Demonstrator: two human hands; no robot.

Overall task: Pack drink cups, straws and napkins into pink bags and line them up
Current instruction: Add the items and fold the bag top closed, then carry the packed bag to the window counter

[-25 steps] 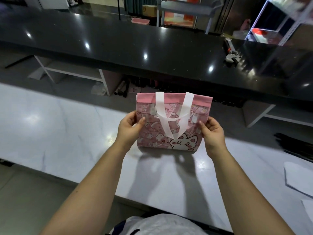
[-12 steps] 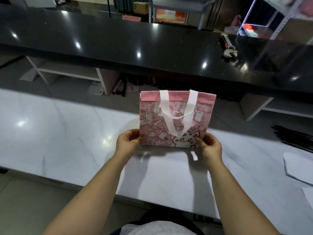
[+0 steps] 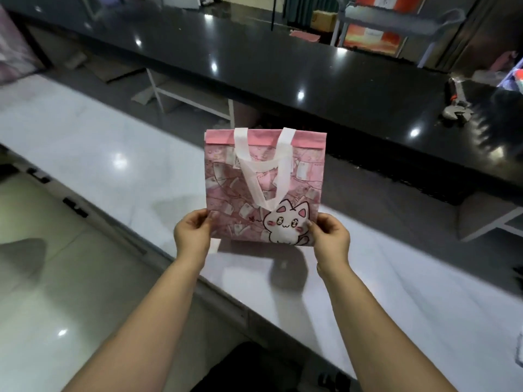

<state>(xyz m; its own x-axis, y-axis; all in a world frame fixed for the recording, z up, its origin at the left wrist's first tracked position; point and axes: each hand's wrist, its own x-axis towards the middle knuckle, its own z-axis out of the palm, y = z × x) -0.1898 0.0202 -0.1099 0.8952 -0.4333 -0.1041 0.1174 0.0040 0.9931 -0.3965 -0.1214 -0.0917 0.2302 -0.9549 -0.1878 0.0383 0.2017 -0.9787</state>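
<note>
A flat pink bag with a white cat print and white handles hangs upright above the white marble counter. My left hand pinches its lower left corner. My right hand pinches its lower right corner. The bag looks folded flat; nothing shows inside it. No cups, straws or napkins are in view.
A long black counter runs behind the white one, with a tool lying at its right end. White shelf frames stand under it. Tiled floor lies at the lower left.
The view has swung left and the bag now sits higher above the counter. Both hands keep hold of the bag's lower corners.
</note>
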